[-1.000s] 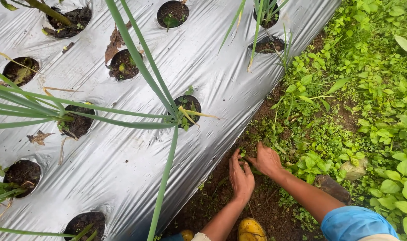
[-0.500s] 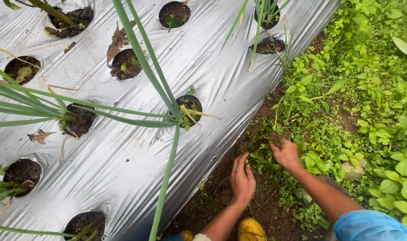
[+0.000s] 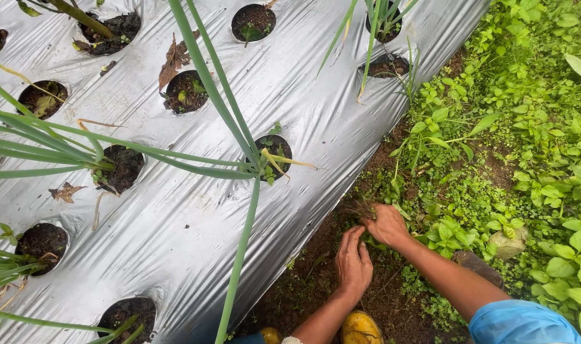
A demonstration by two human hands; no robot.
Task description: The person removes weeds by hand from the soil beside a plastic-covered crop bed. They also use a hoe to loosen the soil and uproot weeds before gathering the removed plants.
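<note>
So we're crouching at the foot of the mulched bed, both hands down in the dirt strip at roughly 6 o'clock in the view. Our right hand is closing around a small tuft of weeds right at the edge of the silver plastic mulch, fingers curled in on it. Our left hand is sitting just beside it at about 7 o'clock from the right one, fingers bent down into the bare soil; we can't tell if it's actually pinching anything or only pressing on the dirt.

Handling-wise, we're guessing this stuff is light, soft and floppy, with thin stems that probably snap easily. Best place to grab looks like low down at the base where the stems bunch together, not the leafy tops. The soil looks damp and dark, so things may be a bit slippery.

As for containers, the nearest thing to that is the round planting holes cut in the mulch. The closest planting hole, at 11 o'clock from our hands, is holding dark soil and a long-leaved green plant that's flopping toward us. Other holes are holding soil, small sprouts or dry leaves. A yellow boot is poking in at 6 o'clock.
</note>
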